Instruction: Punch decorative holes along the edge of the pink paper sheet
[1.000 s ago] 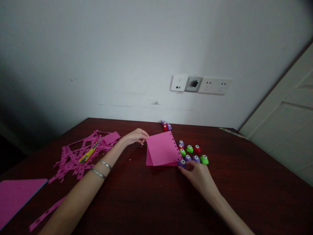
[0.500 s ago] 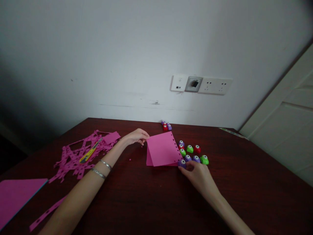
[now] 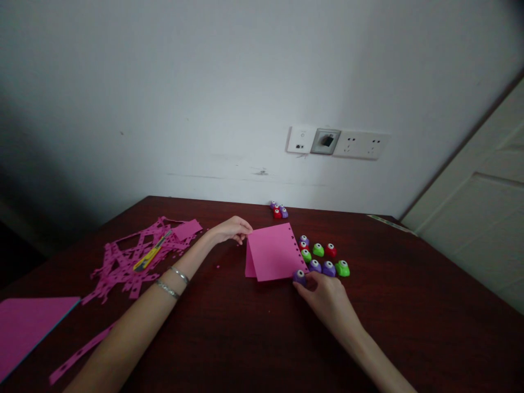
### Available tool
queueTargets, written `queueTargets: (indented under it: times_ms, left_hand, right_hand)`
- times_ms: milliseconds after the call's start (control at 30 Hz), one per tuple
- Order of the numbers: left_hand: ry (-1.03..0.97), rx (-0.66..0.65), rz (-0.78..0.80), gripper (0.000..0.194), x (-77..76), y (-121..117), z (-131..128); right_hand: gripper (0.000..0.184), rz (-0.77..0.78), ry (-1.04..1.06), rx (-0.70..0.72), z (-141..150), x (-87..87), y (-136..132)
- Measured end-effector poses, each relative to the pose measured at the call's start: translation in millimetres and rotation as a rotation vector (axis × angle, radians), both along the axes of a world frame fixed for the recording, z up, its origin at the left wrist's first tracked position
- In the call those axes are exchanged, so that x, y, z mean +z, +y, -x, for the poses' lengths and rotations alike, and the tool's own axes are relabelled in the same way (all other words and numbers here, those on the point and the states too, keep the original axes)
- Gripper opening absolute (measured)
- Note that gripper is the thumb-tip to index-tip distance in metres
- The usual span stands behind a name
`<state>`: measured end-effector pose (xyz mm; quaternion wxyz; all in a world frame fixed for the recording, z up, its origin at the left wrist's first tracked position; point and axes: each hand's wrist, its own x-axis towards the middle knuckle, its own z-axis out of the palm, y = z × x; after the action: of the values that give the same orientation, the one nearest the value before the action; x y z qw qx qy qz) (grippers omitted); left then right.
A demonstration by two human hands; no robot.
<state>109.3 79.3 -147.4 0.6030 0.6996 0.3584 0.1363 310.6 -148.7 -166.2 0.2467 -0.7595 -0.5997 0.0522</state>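
Pinched between my left hand's point(image 3: 233, 230) fingers is the upper left corner of a folded pink paper sheet point(image 3: 272, 254). Its top layer is lifted a little and has small punched holes down the right edge. My right hand point(image 3: 327, 295) grips a small purple craft punch point(image 3: 299, 277) at the sheet's lower right corner. Whether the paper is inside the punch's slot I cannot tell. Beside the sheet's right edge stand several more punches, among them a green punch point(image 3: 343, 268), a red punch point(image 3: 330, 250) and another purple punch point(image 3: 328, 268).
At left lies a heap of pink punched strips point(image 3: 118, 262) with a yellow utility knife point(image 3: 152, 255) on it. A larger pink sheet point(image 3: 33, 327) is at the near left. More punches point(image 3: 278, 211) sit by the wall, which bears power sockets point(image 3: 360, 144).
My right hand has moved slightly left with the purple punch, along the sheet's lower right corner. The sheet's top layer has shifted slightly toward me. My left hand keeps its hold.
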Motion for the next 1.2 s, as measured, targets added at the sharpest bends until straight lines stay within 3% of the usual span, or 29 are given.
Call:
queueTargets:
  times_ms: [367, 933, 1200]
  left_hand:
    - [0.069, 0.007, -0.076, 0.013, 0.9, -8, -12]
    - [0.013, -0.018, -0.199, 0.018, -12.4, 18, -8]
    - [0.073, -0.018, -0.242, 0.016, -15.0, 22, -11]
  right_hand:
    - [0.018, 0.039, -0.032, 0.044, 7, -2.8, 4]
    - [0.022, 0.080, -0.149, 0.098, 18, 7.5, 27]
    - [0.023, 0.095, -0.155, 0.114, 19, 0.6, 35]
